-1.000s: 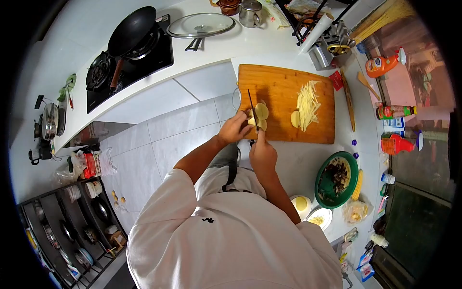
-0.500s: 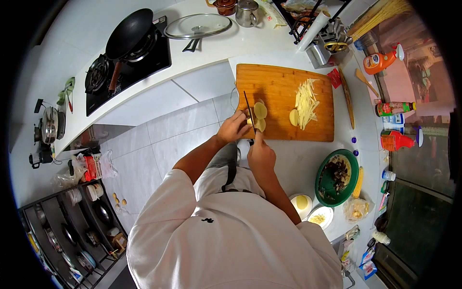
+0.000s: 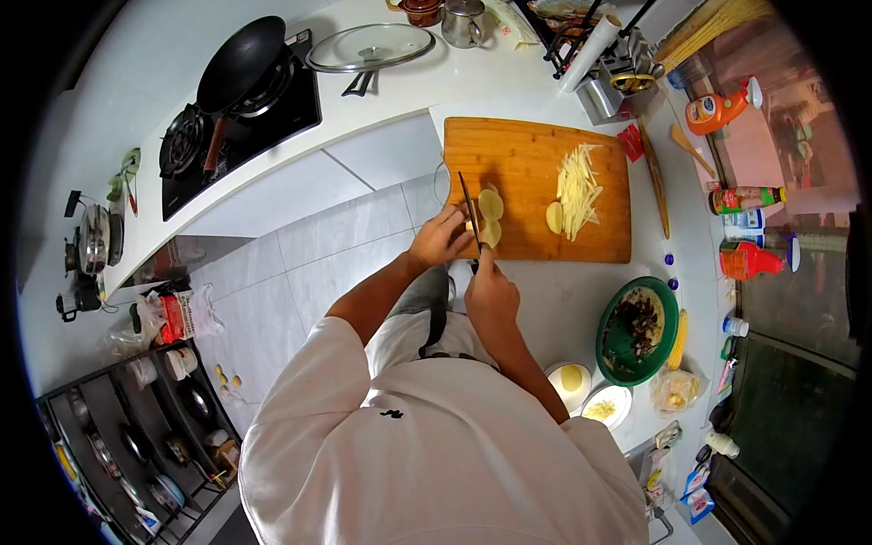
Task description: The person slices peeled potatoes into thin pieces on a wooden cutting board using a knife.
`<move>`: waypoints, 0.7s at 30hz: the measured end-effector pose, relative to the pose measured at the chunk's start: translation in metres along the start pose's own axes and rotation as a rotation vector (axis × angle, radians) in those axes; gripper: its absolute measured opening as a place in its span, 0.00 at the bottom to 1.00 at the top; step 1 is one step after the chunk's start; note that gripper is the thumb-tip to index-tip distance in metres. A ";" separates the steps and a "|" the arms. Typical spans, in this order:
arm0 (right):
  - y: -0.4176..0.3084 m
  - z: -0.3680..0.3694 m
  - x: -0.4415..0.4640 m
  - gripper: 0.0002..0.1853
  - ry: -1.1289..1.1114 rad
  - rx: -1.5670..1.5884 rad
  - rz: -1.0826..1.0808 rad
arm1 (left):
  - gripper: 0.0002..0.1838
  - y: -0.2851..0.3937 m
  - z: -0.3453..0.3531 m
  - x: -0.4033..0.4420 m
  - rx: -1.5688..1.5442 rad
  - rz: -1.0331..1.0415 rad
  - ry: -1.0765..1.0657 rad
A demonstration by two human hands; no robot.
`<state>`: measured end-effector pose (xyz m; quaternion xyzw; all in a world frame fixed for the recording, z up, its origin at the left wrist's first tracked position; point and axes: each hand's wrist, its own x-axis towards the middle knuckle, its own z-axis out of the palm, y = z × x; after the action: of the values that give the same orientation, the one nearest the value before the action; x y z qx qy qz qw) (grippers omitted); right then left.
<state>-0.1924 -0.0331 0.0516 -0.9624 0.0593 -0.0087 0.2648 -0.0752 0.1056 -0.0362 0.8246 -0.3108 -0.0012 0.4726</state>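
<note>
My right hand (image 3: 491, 289) is wrapped round the handle of a knife (image 3: 468, 204), whose blade stands on edge near the left side of the wooden cutting board (image 3: 527, 154). Just left of the blade, my left hand (image 3: 440, 238) has its fingers curled on a piece of potato, mostly hidden under the fingertips. Round potato slices (image 3: 490, 205) lie against the blade's right side. Farther right on the board is a pile of thin potato strips (image 3: 578, 195), with one potato slice (image 3: 554, 217) at its left edge.
A green bowl (image 3: 619, 354) with dark pieces stands right of my right arm, near two small dishes (image 3: 619, 394). Behind the board are a metal knife holder (image 3: 601, 98) and a glass lid (image 3: 371, 45). A black wok (image 3: 242, 64) sits on the stove at the back left.
The view has shifted slightly. Both hands stay at the board's left part with the knife between them, and the slices lie much as before.
</note>
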 end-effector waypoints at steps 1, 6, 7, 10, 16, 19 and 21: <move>-0.001 -0.001 0.000 0.30 -0.009 -0.004 0.007 | 0.17 0.000 0.000 0.000 0.004 0.002 -0.001; 0.001 0.003 -0.002 0.26 -0.015 -0.046 0.001 | 0.17 -0.004 0.003 0.000 0.009 0.000 -0.018; -0.001 0.001 -0.002 0.26 -0.027 -0.053 0.009 | 0.17 -0.006 0.003 0.000 0.020 0.021 -0.004; 0.000 0.005 -0.002 0.26 -0.015 -0.056 0.005 | 0.19 -0.009 0.004 0.000 0.032 0.034 -0.012; 0.004 0.006 -0.004 0.28 -0.027 -0.054 -0.014 | 0.29 -0.013 0.006 0.000 0.049 0.018 -0.046; 0.002 0.005 -0.003 0.29 -0.044 -0.069 -0.013 | 0.28 -0.015 0.012 -0.002 0.064 0.041 -0.017; 0.000 0.004 -0.003 0.29 -0.070 -0.079 -0.003 | 0.28 -0.015 0.012 -0.003 0.031 -0.021 -0.047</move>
<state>-0.1947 -0.0306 0.0481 -0.9719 0.0490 0.0268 0.2286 -0.0733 0.1030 -0.0559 0.8349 -0.3132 -0.0205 0.4522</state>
